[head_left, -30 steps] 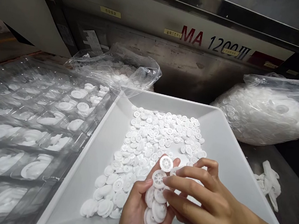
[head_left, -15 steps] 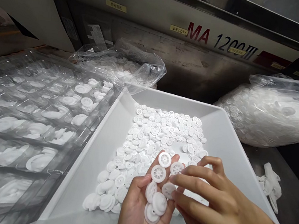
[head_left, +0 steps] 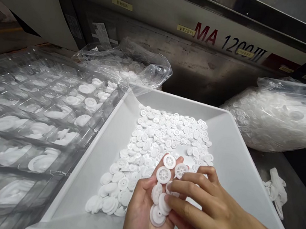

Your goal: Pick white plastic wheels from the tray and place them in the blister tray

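Beside the bin [head_left: 234, 171], clear trays [head_left: 82, 140]; left hand [head_left: 146, 216] cups white gears [head_left: 163, 175]; right hand [head_left: 210, 209], fingers narrowly spread, has moved farther over them

"ma 1200iii" lettering [head_left: 230, 42] on machine panel [head_left: 156, 10]; yellow label [head_left: 185, 30] just left of lettering: "包装工艺卡"; second yellow label [head_left: 122, 3] farther left: "作业报表".

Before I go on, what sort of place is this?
Probably a factory floor, at a packing or sorting spot: a big grey machine panel marked "MA 1200III", a clear plastic bag stuffed with white plastic parts, and a pale grey plastic bin of small white wheels.
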Motion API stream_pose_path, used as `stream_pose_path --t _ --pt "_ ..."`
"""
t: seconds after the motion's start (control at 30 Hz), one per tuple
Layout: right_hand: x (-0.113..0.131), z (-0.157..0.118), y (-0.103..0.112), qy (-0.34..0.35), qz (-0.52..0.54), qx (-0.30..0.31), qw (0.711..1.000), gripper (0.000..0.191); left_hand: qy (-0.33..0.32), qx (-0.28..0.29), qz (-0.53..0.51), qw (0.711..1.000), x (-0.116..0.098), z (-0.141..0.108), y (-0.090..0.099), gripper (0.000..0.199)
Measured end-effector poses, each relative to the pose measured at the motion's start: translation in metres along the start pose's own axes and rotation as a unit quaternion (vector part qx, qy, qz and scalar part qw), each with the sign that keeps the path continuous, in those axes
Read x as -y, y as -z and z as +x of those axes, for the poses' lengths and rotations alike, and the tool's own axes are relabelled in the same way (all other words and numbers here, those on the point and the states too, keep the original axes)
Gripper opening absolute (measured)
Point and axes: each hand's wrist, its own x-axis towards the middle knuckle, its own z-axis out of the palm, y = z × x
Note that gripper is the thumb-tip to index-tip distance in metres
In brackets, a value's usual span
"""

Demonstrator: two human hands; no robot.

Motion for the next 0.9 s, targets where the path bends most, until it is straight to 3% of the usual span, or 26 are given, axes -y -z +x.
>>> stream_pose_path --t 0.2,0.4,0.6,0.77,0.9 --pt "0.001 0.002 -0.002 0.015 0.008 0.01 1.0 0.013 0.018 0.011 -0.001 1.0 -0.002 0.002 0.002 0.065" --pt "0.003 0.004 0.001 0.035 0.024 0.011 0.999 0.026 0.035 0.047 -0.014 0.998 -0.004 0.001 0.001 0.067" --pt "0.002 0.008 0.007 0.036 0.046 0.007 0.998 0.028 0.04 0.127 0.013 0.991 -0.007 -0.003 0.007 0.055" --pt "0.001 0.005 0.006 0.011 0.085 0.02 0.996 0.018 0.016 0.152 -0.024 0.988 -0.007 -0.003 0.011 0.053" --pt "0.003 0.004 0.007 -0.066 0.129 0.039 0.989 0.019 -0.001 0.132 -0.043 0.99 -0.004 -0.001 0.009 0.063"
